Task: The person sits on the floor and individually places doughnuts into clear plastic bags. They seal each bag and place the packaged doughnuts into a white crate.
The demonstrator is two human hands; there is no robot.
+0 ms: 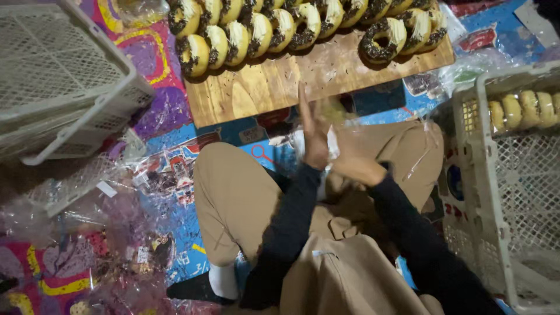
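Tan trousers (pixel 233 198) and dark sleeves fill the near view, person seated cross-legged on a colourful mat (pixel 169 111). Left hand (pixel 314 137) and right hand (pixel 353 157) meet over the lap, pinching a clear plastic bag (pixel 332 114), blurred; contents unclear. Looks like the bag-opening step; next needs the mouth spread wide. Wooden board (pixel 280 84) ahead carries sprinkled doughnuts (pixel 274 29) along its far edge. White crates (pixel 64 81) on both sides.

Left hand (pixel 314 137) and right hand (pixel 356 157) meet over a clear bag (pixel 329 111), near a board (pixel 280 81) of iced doughnuts (pixel 382 41).
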